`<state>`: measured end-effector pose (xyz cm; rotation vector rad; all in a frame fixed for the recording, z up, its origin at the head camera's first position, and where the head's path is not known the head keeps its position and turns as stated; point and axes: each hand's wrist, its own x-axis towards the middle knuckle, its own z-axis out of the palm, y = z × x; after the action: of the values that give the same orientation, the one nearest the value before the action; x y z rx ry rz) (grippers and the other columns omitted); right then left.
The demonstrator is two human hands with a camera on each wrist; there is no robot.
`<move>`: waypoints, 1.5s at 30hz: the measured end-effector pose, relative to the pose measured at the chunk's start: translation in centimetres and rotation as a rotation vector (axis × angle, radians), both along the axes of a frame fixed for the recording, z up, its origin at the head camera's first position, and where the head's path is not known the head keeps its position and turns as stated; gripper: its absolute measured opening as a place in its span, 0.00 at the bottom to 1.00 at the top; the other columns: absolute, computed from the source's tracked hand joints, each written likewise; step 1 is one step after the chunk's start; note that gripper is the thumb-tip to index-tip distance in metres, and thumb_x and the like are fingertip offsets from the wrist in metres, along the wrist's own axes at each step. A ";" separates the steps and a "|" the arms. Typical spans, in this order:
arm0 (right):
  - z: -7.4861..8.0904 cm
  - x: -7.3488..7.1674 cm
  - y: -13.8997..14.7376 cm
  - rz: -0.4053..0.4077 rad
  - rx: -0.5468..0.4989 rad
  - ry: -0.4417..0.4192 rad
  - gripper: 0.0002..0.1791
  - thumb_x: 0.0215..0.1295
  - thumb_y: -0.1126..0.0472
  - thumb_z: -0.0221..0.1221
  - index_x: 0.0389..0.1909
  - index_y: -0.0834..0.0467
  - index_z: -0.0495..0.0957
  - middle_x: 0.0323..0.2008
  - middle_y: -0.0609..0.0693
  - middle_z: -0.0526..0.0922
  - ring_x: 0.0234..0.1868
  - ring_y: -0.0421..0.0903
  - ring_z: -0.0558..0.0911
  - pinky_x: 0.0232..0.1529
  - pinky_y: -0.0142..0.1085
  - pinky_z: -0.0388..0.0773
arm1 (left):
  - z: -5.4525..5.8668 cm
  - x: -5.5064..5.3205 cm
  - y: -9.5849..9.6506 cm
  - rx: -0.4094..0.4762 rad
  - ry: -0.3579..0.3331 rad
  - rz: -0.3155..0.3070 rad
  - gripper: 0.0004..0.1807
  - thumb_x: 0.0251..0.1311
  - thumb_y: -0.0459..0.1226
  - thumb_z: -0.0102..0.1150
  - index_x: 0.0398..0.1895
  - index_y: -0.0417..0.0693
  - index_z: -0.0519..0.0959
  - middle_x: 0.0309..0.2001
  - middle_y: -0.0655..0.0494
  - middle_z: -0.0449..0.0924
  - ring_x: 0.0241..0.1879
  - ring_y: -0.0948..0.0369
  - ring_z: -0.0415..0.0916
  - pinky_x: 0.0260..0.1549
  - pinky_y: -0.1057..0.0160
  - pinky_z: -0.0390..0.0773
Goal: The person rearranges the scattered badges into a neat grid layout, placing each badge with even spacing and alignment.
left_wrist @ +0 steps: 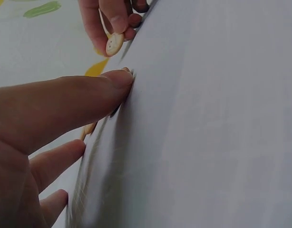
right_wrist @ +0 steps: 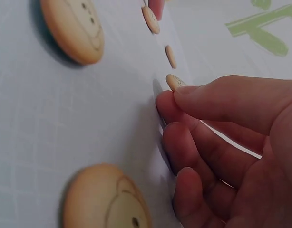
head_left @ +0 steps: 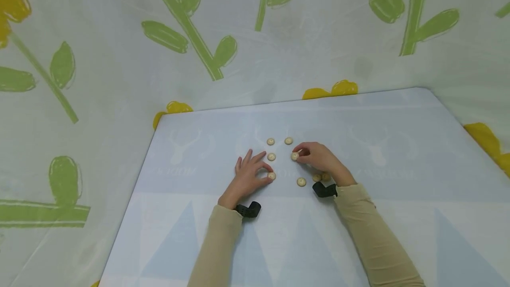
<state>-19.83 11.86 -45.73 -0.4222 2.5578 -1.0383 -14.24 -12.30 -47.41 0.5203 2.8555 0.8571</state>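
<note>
Thumb and fingertips of my right hand (head_left: 318, 156) pinch a round wooden disc (head_left: 295, 156) with a small face drawn on it. The right wrist view shows that disc (right_wrist: 174, 82) tilted, a little off the tabletop. Lower left, my left hand (head_left: 249, 178) pinches another wooden disc (head_left: 272, 176) at its edge between thumb and index finger, its other fingers spread. In the left wrist view the left thumb (left_wrist: 84, 97) mostly hides that disc. Just above the left hand's disc lies a third disc (head_left: 271, 157), flat on the table.
Two discs lie farther back, a left one (head_left: 271, 141) and a right one (head_left: 288, 140). Nearer is a single disc (head_left: 301, 182); two more, including one disc (head_left: 316, 178), lie by the right wrist. The patterned table (head_left: 223, 145) meets a leaf-print curtain (head_left: 119, 79).
</note>
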 end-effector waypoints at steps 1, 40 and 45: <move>0.0 0.0 -0.1 0.000 0.002 0.000 0.12 0.58 0.58 0.56 0.43 0.55 0.76 0.36 0.50 0.78 0.37 0.47 0.74 0.40 0.41 0.69 | 0.0 0.0 0.0 0.000 -0.004 0.001 0.08 0.49 0.48 0.63 0.33 0.64 0.77 0.66 0.59 0.55 0.67 0.50 0.33 0.58 0.43 0.32; -0.4 0.5 -1.4 -0.038 0.098 0.127 0.10 0.56 0.58 0.59 0.40 0.54 0.78 0.29 0.46 0.76 0.31 0.45 0.71 0.34 0.38 0.67 | 0.1 0.0 -0.1 0.012 -0.017 0.006 0.08 0.48 0.48 0.63 0.33 0.64 0.78 0.66 0.62 0.54 0.68 0.52 0.33 0.58 0.44 0.31; -0.2 0.5 -1.5 -0.041 0.092 0.124 0.11 0.56 0.59 0.59 0.40 0.55 0.78 0.28 0.47 0.75 0.30 0.45 0.71 0.33 0.38 0.67 | 0.0 0.0 -0.1 0.010 -0.021 0.010 0.08 0.49 0.48 0.62 0.33 0.65 0.78 0.66 0.62 0.54 0.68 0.53 0.32 0.58 0.45 0.30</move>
<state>-19.30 10.36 -45.98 -0.4238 2.7219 -0.9303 -14.25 -12.42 -47.37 0.4958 2.8385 0.8732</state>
